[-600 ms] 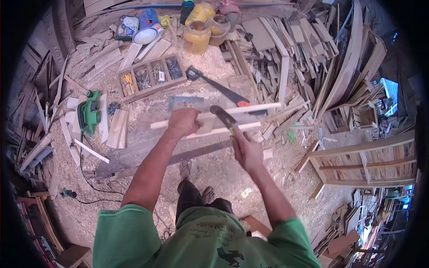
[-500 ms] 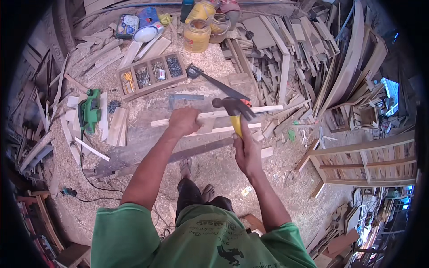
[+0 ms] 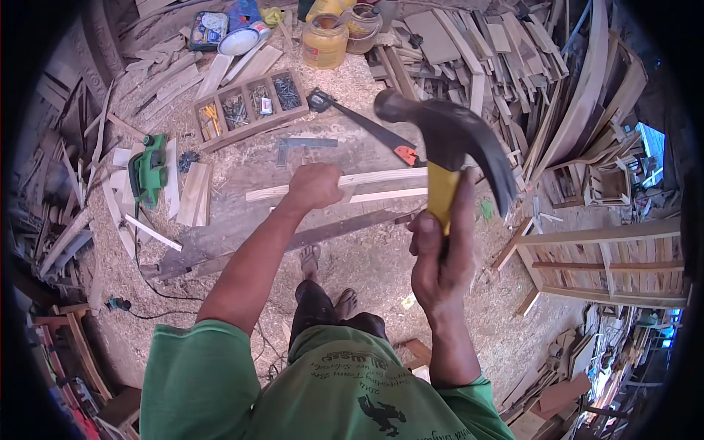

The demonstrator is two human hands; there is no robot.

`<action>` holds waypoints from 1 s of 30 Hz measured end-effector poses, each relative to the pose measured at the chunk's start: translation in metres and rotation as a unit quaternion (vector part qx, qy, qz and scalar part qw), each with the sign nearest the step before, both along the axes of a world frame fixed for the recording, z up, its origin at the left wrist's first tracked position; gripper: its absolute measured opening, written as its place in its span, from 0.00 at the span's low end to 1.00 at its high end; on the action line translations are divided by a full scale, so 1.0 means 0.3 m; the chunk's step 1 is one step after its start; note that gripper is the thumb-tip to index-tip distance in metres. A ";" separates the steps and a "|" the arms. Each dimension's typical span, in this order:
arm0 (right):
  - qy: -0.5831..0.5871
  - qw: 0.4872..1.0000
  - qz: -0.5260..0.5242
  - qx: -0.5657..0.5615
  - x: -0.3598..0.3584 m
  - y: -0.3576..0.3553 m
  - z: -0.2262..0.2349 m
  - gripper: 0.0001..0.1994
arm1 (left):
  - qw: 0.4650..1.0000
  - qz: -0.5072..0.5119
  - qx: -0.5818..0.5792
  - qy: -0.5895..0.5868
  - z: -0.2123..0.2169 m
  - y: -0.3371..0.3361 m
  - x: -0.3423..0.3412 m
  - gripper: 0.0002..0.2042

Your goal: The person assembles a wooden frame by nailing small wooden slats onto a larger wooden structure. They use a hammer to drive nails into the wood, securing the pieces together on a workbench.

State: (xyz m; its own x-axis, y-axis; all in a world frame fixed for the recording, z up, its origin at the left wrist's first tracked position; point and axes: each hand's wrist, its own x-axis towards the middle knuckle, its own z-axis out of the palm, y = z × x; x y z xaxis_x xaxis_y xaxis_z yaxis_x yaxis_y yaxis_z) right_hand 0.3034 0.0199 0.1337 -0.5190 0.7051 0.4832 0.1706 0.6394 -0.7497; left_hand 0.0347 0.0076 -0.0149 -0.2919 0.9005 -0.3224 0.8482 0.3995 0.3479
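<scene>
My right hand [image 3: 444, 260] grips a claw hammer [image 3: 446, 139] by its yellow handle, raised close to view above the bench's right side. Its dark head, claw to the right, covers the right ends of two pale wooden strips. My left hand [image 3: 315, 187] is closed over the farther wooden strip [image 3: 385, 177], pressing it on the worn workbench [image 3: 235, 242]. Nearer to me lies the second wooden strip [image 3: 389, 196], roughly parallel. Whether a nail is under my left fingers cannot be seen. Just beyond lie a metal square [image 3: 308, 142] and a handsaw [image 3: 367, 125].
A divided wooden box [image 3: 253, 130] holds nails and screws. At left stands a green electric planer [image 3: 150, 172], its cord trailing down. Yellow jars [image 3: 325, 51] stand at the back. Scrap wood [image 3: 469, 59] is heaped at the far right, and a slatted wooden frame [image 3: 601, 268] lies right.
My right hand has lifted the hammer up toward me and to the right, away from the strips. My left hand stays on the farther strip, shifted slightly.
</scene>
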 end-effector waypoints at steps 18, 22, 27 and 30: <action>0.020 0.998 -0.021 0.064 0.001 0.032 -0.219 0.30 | 1.000 0.000 0.008 0.004 -0.010 -0.014 0.018 0.18; -0.330 0.943 0.015 0.043 -0.018 0.055 -0.371 0.31 | 1.000 0.007 0.010 0.008 0.004 0.011 0.019 0.18; -0.127 0.991 -0.006 -0.040 -0.070 0.076 -0.256 0.31 | 0.999 -0.015 0.031 0.024 -0.084 -0.030 -0.005 0.19; 0.062 0.997 -0.015 0.037 -0.016 0.050 -0.214 0.30 | 1.000 0.002 0.012 0.010 -0.024 -0.003 0.008 0.18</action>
State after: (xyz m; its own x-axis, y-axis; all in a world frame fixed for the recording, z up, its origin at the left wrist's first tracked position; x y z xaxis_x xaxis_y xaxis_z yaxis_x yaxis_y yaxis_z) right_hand 0.2985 0.0349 0.0694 -0.4308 0.6794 0.5940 0.1001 0.6901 -0.7167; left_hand 0.0370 0.0066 -0.0220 -0.3028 0.9067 -0.2936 0.8534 0.3951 0.3400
